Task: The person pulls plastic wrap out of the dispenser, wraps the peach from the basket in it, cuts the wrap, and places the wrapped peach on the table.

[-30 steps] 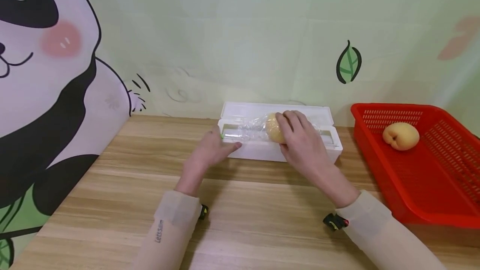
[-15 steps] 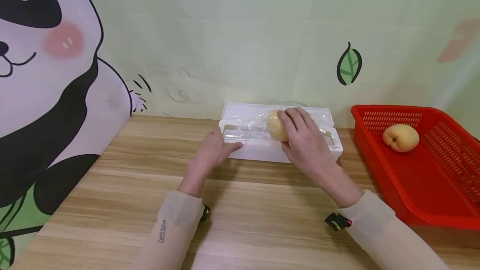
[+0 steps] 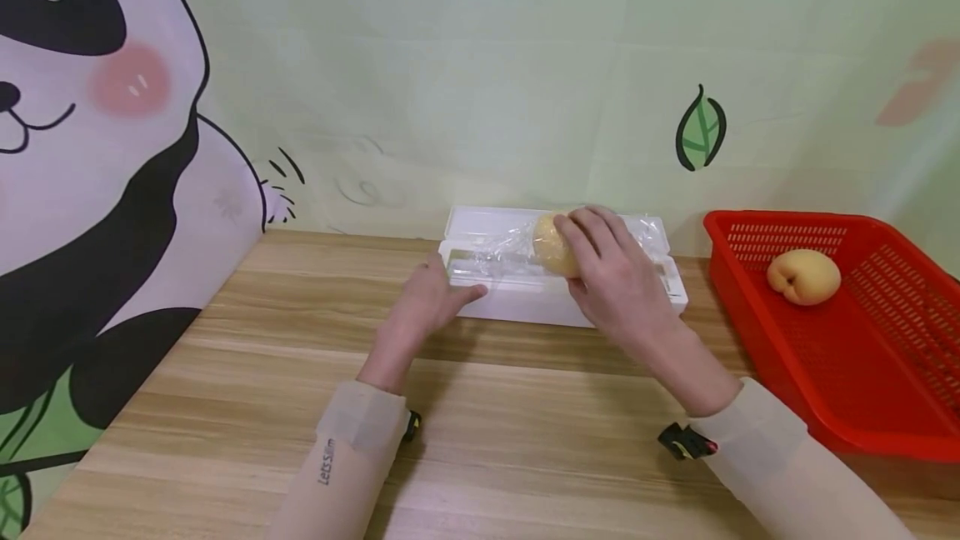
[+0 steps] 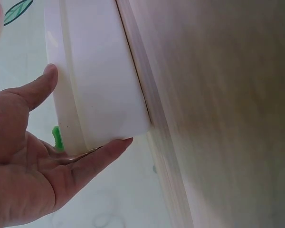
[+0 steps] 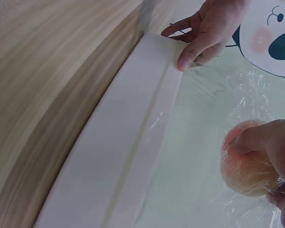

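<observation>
A yellow peach (image 3: 555, 245) with a pink blush in the right wrist view (image 5: 247, 159) is covered in clear cling film (image 5: 251, 95). My right hand (image 3: 618, 290) grips it, thumb at the front and fingers over its far side, above a long white cling film box (image 3: 525, 303). The film stretches to both sides of the peach, over the box. At the box's left end, my left hand (image 3: 423, 298) holds the corner, thumb along the upper edge and fingers against the end face. A small green tab (image 4: 57, 137) shows beside those fingers.
The box's white lid (image 3: 495, 221) stands raised at the back, near a pale green wall cloth (image 3: 375, 90) with a panda print. To the right, a red plastic basket (image 3: 817, 407) holds another peach (image 3: 804, 277). Everything stands on a wood-grain table (image 3: 510, 440).
My right hand has lifted the film-covered peach slightly and moved a little to the right. My left hand stays at the box's left end. The basket and its peach have not moved.
</observation>
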Demonstrator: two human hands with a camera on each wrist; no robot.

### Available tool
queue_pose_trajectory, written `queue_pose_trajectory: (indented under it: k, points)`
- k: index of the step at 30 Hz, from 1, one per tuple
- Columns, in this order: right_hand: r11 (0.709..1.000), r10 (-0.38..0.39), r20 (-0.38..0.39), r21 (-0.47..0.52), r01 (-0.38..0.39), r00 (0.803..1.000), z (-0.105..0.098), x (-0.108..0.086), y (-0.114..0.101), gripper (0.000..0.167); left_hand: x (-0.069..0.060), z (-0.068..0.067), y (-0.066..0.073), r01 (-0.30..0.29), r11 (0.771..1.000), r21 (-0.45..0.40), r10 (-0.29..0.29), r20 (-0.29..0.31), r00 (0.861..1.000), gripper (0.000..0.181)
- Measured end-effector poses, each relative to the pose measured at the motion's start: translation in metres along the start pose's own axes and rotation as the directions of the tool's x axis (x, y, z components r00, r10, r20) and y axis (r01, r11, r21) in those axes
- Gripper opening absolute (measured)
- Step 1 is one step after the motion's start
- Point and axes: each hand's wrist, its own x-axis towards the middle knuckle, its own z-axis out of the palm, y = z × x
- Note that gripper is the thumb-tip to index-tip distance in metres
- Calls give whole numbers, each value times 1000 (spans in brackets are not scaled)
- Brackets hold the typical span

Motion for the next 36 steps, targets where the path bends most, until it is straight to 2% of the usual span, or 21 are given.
queue_pose_trajectory:
  k: [6,24,36]
  points:
    - [1000,-7,-4,-5,7,1000,-5,1,-1,72,-1,-1,0,0,1000,1,0,-1,1000,94]
    - [999,-33,-79,10,34,996,-28,4,-11,72,-2,-1,1,1,1000,-24,-1,-5,1000,98]
    - [1000,-19,-107,20,21,994,-46,5,-18,76,-1,-1,1,-5,1000,-18,5,-10,1000,95]
